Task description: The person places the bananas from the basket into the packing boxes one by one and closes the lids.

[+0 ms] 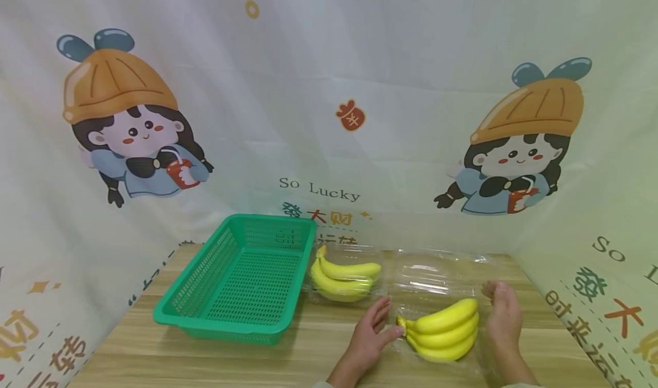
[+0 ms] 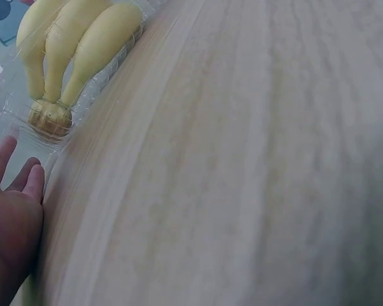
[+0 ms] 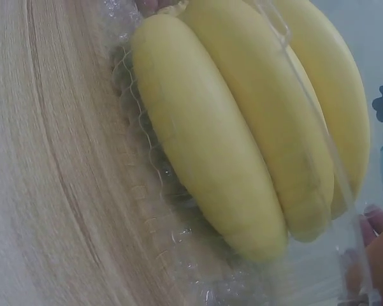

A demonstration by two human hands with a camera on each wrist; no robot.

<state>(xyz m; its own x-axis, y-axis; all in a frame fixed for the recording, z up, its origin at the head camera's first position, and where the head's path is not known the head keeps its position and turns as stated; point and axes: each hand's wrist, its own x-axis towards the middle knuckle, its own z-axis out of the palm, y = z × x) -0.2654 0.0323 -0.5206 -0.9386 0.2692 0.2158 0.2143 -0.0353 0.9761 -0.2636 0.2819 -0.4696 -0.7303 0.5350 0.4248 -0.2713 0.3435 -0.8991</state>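
A bunch of three bananas (image 1: pixel 446 332) lies in the base of a clear plastic clamshell box at the front right, its stem end toward the left. The box's transparent lid (image 1: pixel 434 271) is folded back behind it. My left hand (image 1: pixel 367 334) is at the box's left side, close to the stem, fingers loosely extended. At the opposite side, by the banana tips, my right hand (image 1: pixel 505 316) has its fingers reaching forward along the box. In the right wrist view the bananas (image 3: pixel 210 140) sit behind the clear box wall, with the right fingers (image 3: pixel 376 255) at its edge.
An open-mesh green plastic basket (image 1: pixel 295 296) stands on the left of the wood-grain table (image 1: pixel 308 359). Between it and the open box, a second clear box holds another bunch of bananas (image 1: pixel 344 288). A printed cloth (image 1: pixel 401 148) hangs behind and around the table.
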